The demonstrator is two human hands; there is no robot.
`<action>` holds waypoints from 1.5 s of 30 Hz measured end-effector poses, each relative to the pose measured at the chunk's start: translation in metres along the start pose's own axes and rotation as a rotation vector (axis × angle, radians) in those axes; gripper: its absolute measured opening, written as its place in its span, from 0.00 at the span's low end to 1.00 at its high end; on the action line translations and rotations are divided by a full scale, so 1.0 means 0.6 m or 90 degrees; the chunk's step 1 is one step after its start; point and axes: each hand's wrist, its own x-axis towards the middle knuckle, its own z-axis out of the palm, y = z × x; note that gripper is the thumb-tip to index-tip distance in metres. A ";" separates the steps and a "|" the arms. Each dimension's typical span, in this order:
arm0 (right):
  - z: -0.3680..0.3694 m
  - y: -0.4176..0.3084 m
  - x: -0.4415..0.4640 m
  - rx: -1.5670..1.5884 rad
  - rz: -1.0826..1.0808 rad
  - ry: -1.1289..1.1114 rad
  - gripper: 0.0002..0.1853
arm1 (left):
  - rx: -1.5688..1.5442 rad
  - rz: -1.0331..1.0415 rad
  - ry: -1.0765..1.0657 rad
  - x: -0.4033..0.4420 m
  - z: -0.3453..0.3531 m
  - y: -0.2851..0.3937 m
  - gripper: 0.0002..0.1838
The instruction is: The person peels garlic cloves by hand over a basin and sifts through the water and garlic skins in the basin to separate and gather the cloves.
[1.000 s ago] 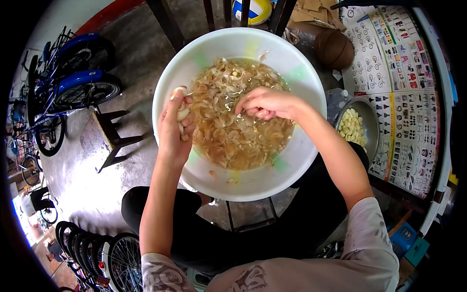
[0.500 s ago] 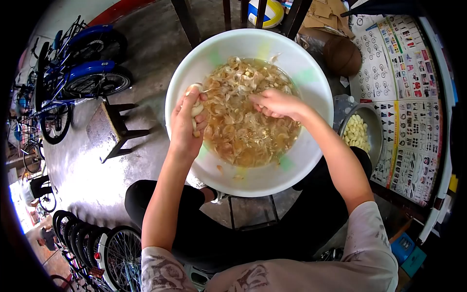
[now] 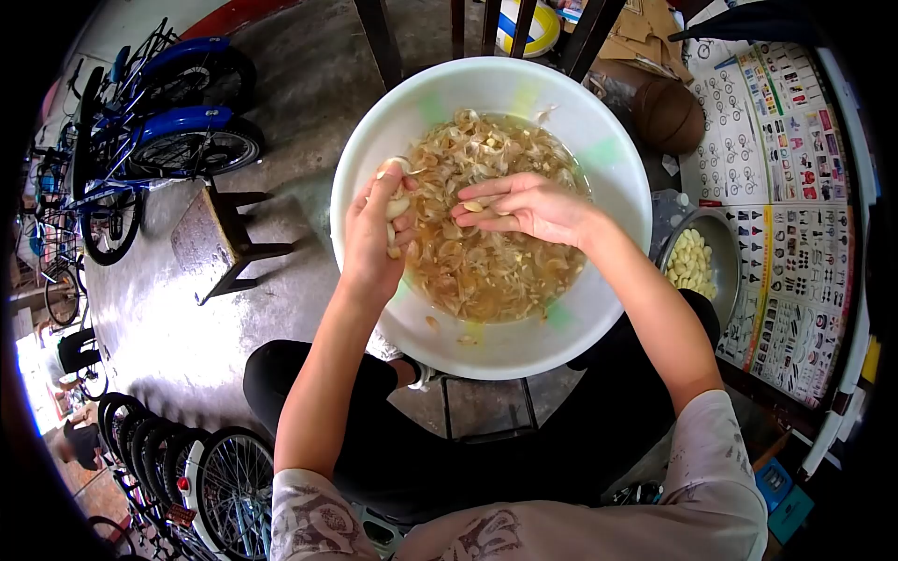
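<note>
A large white basin holds brownish water with floating garlic skins. Over its left side my left hand is closed around several pale garlic cloves. My right hand is above the middle of the water, palm partly turned up, with a single small clove on its fingers. To the right of the basin, a metal bowl contains peeled garlic cloves.
A small wooden stool stands to the left, near blue bicycles. Dark bars rise behind the basin. A brown ball and a printed sheet are on the right. Another person is at the far left.
My right hand has risen from the water's surface and turned its palm up, showing a clove. My left hand still grips its cloves. The whole view has shifted slightly.
</note>
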 end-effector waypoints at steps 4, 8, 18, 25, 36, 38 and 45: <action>0.004 -0.007 0.002 -0.429 0.055 0.064 0.18 | 0.025 -0.001 -0.009 0.002 -0.009 -0.011 0.10; 0.021 0.040 -0.001 -1.128 -0.105 0.389 0.07 | 0.004 -0.014 0.063 -0.005 0.001 -0.034 0.09; 0.130 0.066 -0.011 -0.947 -0.713 0.199 0.08 | -0.303 -0.196 0.026 -0.028 0.026 -0.099 0.15; 0.141 0.082 -0.010 -0.920 -0.726 0.183 0.12 | -0.406 -0.102 -0.127 -0.010 0.003 -0.111 0.12; 0.128 0.066 -0.022 -0.794 -0.667 0.101 0.24 | -0.443 -0.080 -0.112 -0.007 0.007 -0.109 0.12; 0.126 0.065 -0.021 -0.813 -0.652 0.104 0.24 | -0.432 -0.077 -0.091 -0.009 0.009 -0.108 0.12; 0.107 0.050 -0.007 -0.755 -0.806 0.072 0.18 | -0.380 -0.124 -0.022 -0.027 0.034 -0.078 0.13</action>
